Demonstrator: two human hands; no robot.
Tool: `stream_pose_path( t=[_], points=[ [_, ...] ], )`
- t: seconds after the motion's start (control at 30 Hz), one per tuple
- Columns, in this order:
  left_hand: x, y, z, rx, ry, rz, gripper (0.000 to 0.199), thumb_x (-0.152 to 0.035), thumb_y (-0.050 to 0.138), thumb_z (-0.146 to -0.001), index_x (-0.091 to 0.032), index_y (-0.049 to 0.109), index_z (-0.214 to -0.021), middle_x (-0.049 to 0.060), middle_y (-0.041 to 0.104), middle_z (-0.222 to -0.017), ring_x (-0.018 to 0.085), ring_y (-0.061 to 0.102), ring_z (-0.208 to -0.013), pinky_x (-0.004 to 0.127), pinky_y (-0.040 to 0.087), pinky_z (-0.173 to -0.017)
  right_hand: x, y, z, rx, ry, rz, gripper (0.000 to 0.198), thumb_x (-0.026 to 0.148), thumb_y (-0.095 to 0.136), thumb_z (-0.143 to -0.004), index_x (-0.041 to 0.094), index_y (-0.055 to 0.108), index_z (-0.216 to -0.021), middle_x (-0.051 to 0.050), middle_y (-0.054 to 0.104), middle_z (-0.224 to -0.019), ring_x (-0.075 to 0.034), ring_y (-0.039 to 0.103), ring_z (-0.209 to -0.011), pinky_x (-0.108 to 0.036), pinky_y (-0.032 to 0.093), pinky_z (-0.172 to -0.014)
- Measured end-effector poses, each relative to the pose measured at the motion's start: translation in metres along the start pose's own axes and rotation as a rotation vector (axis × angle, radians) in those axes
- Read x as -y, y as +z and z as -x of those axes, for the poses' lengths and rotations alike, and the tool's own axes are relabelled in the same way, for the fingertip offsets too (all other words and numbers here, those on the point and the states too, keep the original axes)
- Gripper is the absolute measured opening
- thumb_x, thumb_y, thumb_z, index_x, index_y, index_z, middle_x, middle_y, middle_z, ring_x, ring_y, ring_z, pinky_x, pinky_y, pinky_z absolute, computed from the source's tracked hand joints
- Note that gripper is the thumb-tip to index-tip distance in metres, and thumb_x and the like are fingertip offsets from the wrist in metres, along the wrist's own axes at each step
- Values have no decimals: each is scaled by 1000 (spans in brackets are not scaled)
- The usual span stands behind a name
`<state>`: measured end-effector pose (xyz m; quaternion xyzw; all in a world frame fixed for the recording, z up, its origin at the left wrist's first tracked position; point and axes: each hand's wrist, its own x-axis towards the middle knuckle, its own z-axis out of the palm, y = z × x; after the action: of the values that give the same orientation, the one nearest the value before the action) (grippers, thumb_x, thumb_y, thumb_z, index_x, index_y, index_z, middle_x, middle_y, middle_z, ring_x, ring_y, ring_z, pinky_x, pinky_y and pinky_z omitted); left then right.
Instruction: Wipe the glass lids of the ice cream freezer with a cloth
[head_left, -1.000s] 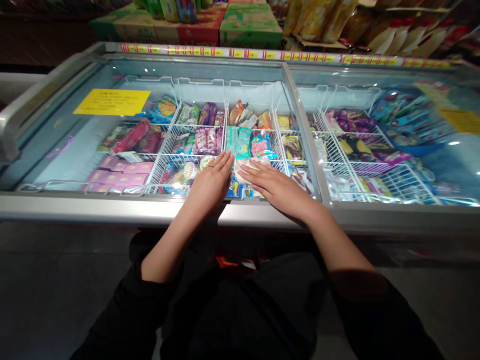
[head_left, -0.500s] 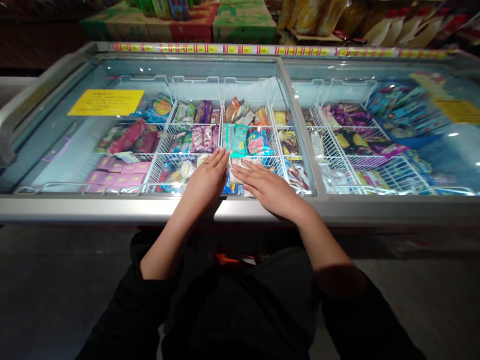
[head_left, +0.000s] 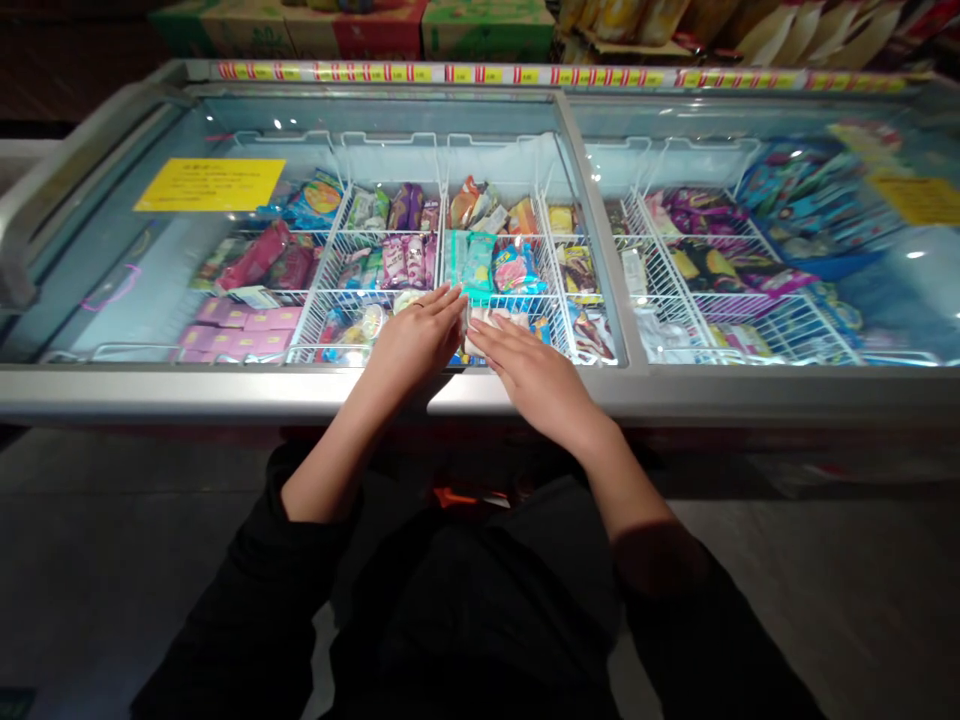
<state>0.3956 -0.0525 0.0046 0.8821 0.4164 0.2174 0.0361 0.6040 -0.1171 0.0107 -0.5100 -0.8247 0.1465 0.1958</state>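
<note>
Above the front edge of a chest freezer [head_left: 360, 392], my left hand [head_left: 421, 335] is open, palm down, with its fingers stretched out toward the right. My right hand [head_left: 529, 372] is open too, its fingers pointing forward and left, with the fingertips near those of my left hand. Neither hand holds anything. Beneath and between them lies a pale package [head_left: 495, 318] in a white wire basket [head_left: 551, 318], partly hidden by my fingers. Behind it are turquoise packets [head_left: 469, 262] and a blue and pink packet [head_left: 517, 268]. Whether my hands touch the glass cannot be made out.
Glass covers the freezer, with a frame bar [head_left: 600, 220] right of centre. Pink boxes [head_left: 240, 330] fill a left basket; purple packets [head_left: 697, 222] lie at the right. A yellow notice [head_left: 211, 185] is on the left glass. Cartons [head_left: 487, 30] stand behind the price strip [head_left: 510, 75].
The view has tilted down a little, so the freezer sits higher in the picture. My hands have drawn slightly closer together and stay open over the same basket.
</note>
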Motion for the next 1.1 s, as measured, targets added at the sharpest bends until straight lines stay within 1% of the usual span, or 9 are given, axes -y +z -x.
stream_pose_path(
  t=[0.13, 0.27, 0.37, 0.47, 0.63, 0.77, 0.87, 0.97, 1.1],
  points=[
    [-3, -4, 2, -2, -4, -34, 46, -14, 49, -103, -11, 66, -146, 14, 64, -154, 26, 59, -147, 45, 53, -120, 16, 4, 18, -37, -24, -2, 57, 19, 43, -109, 42, 54, -160, 9, 58, -159, -24, 46, -156, -54, 42, -130],
    [-9, -7, 9, -16, -41, -53, 46, -14, 48, -104, -15, 67, -146, 12, 64, -154, 25, 59, -146, 45, 53, -121, 8, -6, 52, -64, -30, 11, 59, 19, 43, -108, 47, 53, -159, 11, 61, -155, -25, 52, -151, -56, 47, -126],
    [-15, -4, 19, -13, -40, -32, 46, -14, 49, -104, -15, 66, -147, 12, 64, -155, 25, 59, -147, 46, 53, -121, 2, -7, 67, -144, 38, 59, 57, 22, 42, -109, 46, 53, -159, 8, 64, -153, -28, 54, -150, -59, 46, -126],
    [-20, 2, 26, -25, -53, -5, 46, -14, 48, -105, -14, 65, -147, 13, 63, -155, 25, 58, -148, 45, 52, -122, 10, 4, 63, -185, 50, 91, 55, 23, 40, -110, 42, 55, -159, 5, 64, -153, -28, 53, -151, -58, 45, -127],
    [-26, 7, 31, -29, -75, 10, 46, -16, 48, -106, -13, 61, -150, 16, 59, -159, 26, 53, -152, 46, 50, -124, 31, 27, 51, -142, -87, 106, 56, 22, 40, -111, 42, 52, -161, 5, 63, -155, -25, 53, -151, -56, 43, -130],
    [-31, 6, 34, -15, -70, -29, 46, -20, 46, -108, -12, 60, -151, 19, 57, -159, 29, 54, -151, 48, 51, -122, 17, 20, 67, -159, -68, 125, 58, 21, 40, -110, 43, 49, -163, 5, 59, -158, -27, 52, -152, -56, 45, -127],
    [-36, 7, 35, -24, -92, -53, 45, -21, 46, -109, -14, 60, -151, 17, 59, -158, 29, 55, -150, 49, 51, -122, 2, 8, 79, -231, 50, 161, 54, 25, 39, -110, 37, 55, -161, 0, 62, -156, -30, 54, -151, -57, 44, -127],
    [-43, 8, 34, -22, -108, -55, 45, -20, 45, -109, -11, 60, -151, 18, 58, -159, 29, 54, -151, 48, 50, -122, 0, 8, 74, -284, 135, 190, 53, 27, 38, -111, 34, 58, -159, -2, 64, -155, -30, 53, -151, -56, 41, -129],
    [-54, 10, 33, -9, -67, -45, 46, -20, 46, -109, -8, 59, -151, 19, 57, -159, 28, 53, -151, 44, 51, -122, 10, 24, 69, -309, 7, 206, 51, 22, 43, -110, 31, 60, -157, -2, 65, -154, -28, 54, -150, -51, 42, -128]
  ],
)
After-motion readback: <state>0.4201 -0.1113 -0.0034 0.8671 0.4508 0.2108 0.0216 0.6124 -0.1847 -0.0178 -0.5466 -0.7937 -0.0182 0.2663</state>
